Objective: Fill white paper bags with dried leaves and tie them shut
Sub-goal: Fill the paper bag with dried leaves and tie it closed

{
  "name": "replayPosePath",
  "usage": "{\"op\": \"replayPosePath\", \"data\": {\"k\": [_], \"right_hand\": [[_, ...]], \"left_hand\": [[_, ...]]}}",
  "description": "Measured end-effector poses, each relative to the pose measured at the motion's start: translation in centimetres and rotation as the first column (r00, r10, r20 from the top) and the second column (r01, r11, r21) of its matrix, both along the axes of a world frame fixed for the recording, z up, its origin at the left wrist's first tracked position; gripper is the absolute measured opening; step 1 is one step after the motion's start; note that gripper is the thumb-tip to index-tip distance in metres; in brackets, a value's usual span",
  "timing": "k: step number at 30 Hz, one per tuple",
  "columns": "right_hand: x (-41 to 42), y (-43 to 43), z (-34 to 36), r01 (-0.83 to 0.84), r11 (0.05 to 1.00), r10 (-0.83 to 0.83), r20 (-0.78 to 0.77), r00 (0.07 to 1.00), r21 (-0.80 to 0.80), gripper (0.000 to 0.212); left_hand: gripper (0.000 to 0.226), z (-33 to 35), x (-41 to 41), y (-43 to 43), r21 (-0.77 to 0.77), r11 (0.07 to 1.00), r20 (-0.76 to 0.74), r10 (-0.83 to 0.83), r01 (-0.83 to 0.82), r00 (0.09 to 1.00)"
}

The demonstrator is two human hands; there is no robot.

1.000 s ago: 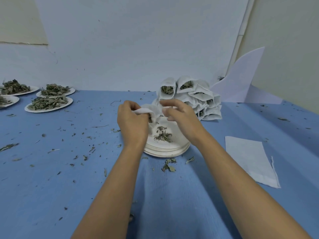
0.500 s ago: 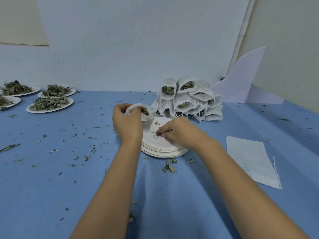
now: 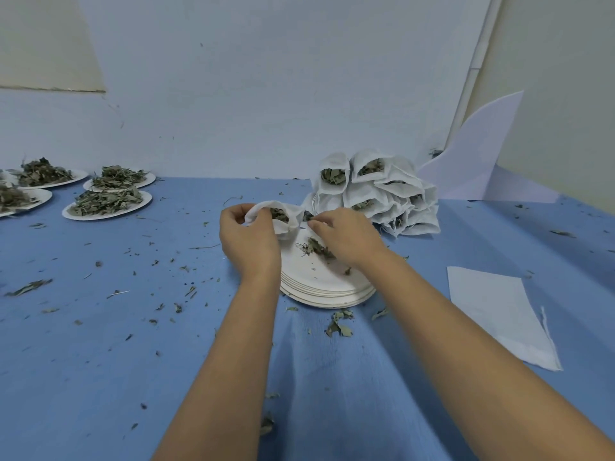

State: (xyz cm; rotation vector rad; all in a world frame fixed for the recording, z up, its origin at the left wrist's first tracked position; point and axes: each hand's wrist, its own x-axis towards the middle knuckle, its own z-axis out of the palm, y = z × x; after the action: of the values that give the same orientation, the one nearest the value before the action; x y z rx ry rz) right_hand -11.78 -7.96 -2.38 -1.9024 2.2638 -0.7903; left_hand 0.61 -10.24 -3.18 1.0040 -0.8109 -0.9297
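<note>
Well, on the blue table I see the pile of filled bags standing just behind the stack of paper plates. Over the plates' far edge the left hand curls round the mouth of a white bag, holding it open, with leaves showing inside. The right hand, just beside that mouth, pinches a few dried leaves in its fingertips; more lie on the top plate.
</note>
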Motion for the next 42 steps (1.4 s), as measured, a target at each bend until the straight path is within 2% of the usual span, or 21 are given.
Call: {"op": "replayPosePath", "data": {"k": [2, 4, 6, 11, 19, 26, 28, 29, 30, 31, 32, 33, 34, 35, 36, 38, 40, 42], "right_hand": [[0.1, -0.1, -0.1, 0.081, 0.992, -0.074, -0.073, 0.995, 0.097, 0.05], [0.4, 0.0, -0.3, 0.138, 0.979, -0.135, -0.033, 0.99, 0.151, 0.064], [0.9, -0.1, -0.5, 0.169, 0.971, -0.164, -0.041, 0.986, 0.167, 0.066], [1.8, -0.6, -1.1, 0.174, 0.974, -0.166, -0.065, 0.984, 0.147, 0.046], [1.9, -0.7, -1.5, 0.009, 1.0, -0.003, -0.19, 0.982, 0.029, 0.023], [1.7, -0.1, -1.7, -0.005, 1.0, 0.007, -0.237, 0.972, 0.01, 0.019], [1.2, 0.4, -1.7, -0.004, 0.999, 0.001, -0.103, 0.995, -0.034, 0.019], [0.9, 0.7, -1.5, 0.012, 0.997, -0.008, 0.043, 0.999, -0.08, 0.018], [0.7, 1.2, -1.2, 0.037, 0.992, -0.005, 0.254, 0.967, -0.123, 0.015], [0.5, 1.7, -0.6, 0.054, 0.986, 0.032, 0.491, 0.871, -0.161, 0.011], [0.5, 2.2, 0.0, 0.056, 0.98, 0.093, 0.687, 0.721, -0.191, 0.008], [0.4, 2.5, 0.6, 0.037, 0.975, 0.16, 0.803, 0.574, -0.221, 0.006], [0.4, 2.7, 1.1, 0.011, 0.969, 0.212, 0.854, 0.476, -0.247, 0.005], [0.4, 2.8, 1.6, -0.02, 0.965, 0.246, 0.869, 0.43, -0.263, 0.005], [0.6, 2.9, 2.0, -0.044, 0.963, 0.259, 0.863, 0.435, -0.267, 0.006], [0.9, 2.8, 2.3, -0.043, 0.973, 0.211, 0.799, 0.563, -0.227, 0.006], [1.2, 2.4, 2.1, 0.041, 0.983, 0.096, 0.692, 0.715, -0.178, 0.007], [1.3, 2.0, 2.0, 0.157, 0.97, -0.014, 0.604, 0.797, -0.185, 0.008]], "left_hand": [[0.022, 0.0, 0.1, 0.0, -0.007, 1.0, -0.011, 0.015, -0.016, 1.0], [0.024, 0.1, 0.1, 0.1, -0.014, 1.0, -0.019, 0.025, -0.025, 0.999], [0.025, 0.1, 0.1, 0.1, -0.012, 1.0, -0.021, 0.028, -0.028, 0.999], [0.019, 0.0, 0.0, 0.3, -0.015, 1.0, -0.003, 0.024, -0.024, 1.0], [0.013, -0.1, 0.0, 0.3, 0.003, 1.0, 0.01, 0.025, -0.025, 1.0], [0.012, 0.2, -0.2, 0.5, 0.002, 1.0, 0.008, -0.019, 0.019, 1.0], [0.012, 0.2, -0.4, 0.8, 0.001, 0.998, 0.038, -0.06, 0.06, 0.997], [0.011, 0.2, -0.5, 0.9, -0.001, 0.997, 0.064, -0.07, 0.071, 0.995], [0.009, 0.2, -0.5, 0.9, -0.007, 0.997, 0.098, -0.073, 0.074, 0.992], [0.009, 0.1, -0.6, 1.0, -0.013, 0.997, 0.143, -0.071, 0.074, 0.987], [0.011, 0.0, -0.6, 1.0, -0.024, 0.997, 0.197, -0.064, 0.07, 0.978], [0.014, -0.1, -0.7, 1.1, -0.042, 0.997, 0.25, -0.052, 0.064, 0.967], [0.015, -0.1, -0.7, 1.1, -0.066, 0.996, 0.294, -0.041, 0.063, 0.955], [0.015, -0.2, -0.8, 1.3, -0.091, 0.994, 0.324, -0.035, 0.068, 0.946], [0.014, -0.2, -0.9, 1.4, -0.113, 0.991, 0.345, -0.033, 0.077, 0.938], [0.012, 0.0, -1.1, 1.7, -0.133, 0.985, 0.378, -0.056, 0.114, 0.924], [0.007, 0.2, -1.3, 2.1, -0.127, 0.975, 0.398, -0.118, 0.182, 0.91], [0.008, 0.2, -1.6, 2.4, -0.114, 0.953, 0.399, -0.216, 0.282, 0.891]]}}
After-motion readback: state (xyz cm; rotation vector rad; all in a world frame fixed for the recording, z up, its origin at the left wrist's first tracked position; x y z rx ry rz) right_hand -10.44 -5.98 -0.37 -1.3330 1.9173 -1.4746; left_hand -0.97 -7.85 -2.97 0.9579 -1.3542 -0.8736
